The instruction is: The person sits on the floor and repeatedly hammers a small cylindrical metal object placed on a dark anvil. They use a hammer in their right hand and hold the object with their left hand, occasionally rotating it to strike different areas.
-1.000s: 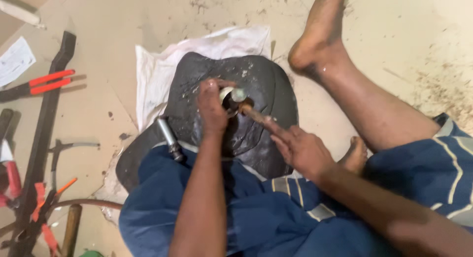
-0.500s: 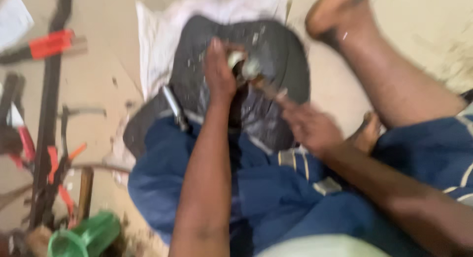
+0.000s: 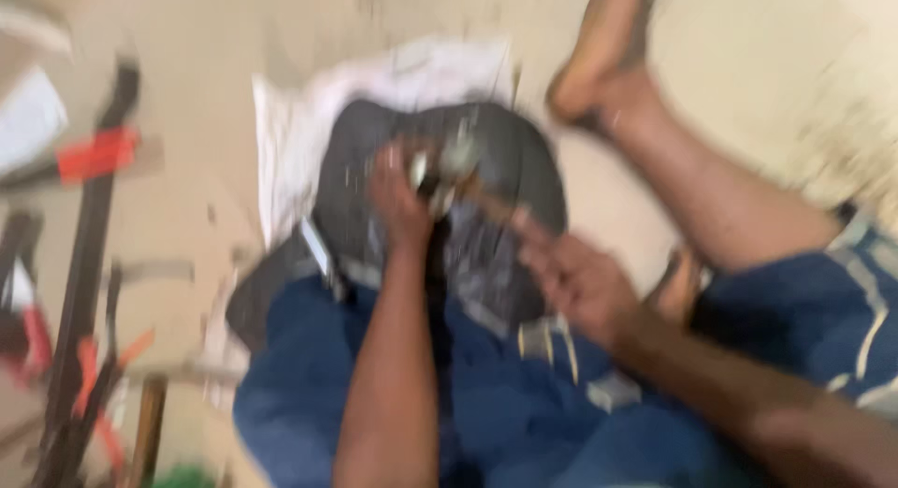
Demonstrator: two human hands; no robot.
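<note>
Sandy concrete floor [image 3: 748, 67] fills the background, and the whole frame is motion-blurred, so we keep details loose. Our left hand [image 3: 400, 200] is curled around a small silvery metal fitting [image 3: 447, 162] at the centre of a dark rounded casing [image 3: 524, 184]; fingers look closed on it, though the blur hides the exact grip. Our right hand [image 3: 575, 275] is wrapped around what looks like a brown tool handle [image 3: 494, 205] angled up toward that fitting; the tip is lost in blur. The casing rests on our lap, on blue cloth [image 3: 505, 413], partly over a white rag [image 3: 309, 123] on the floor. We judge the casing rigid and fairly heavy, dusty rather than slick, best steadied by its rim or against the thighs; the fitting looks small, hard and easy to drop, so pinch it firmly. A bare foot [image 3: 608, 58] lies just beyond the casing. Red-handled pliers [image 3: 98, 153] and dark long tools [image 3: 79, 310] lie well apart on the left.
</note>
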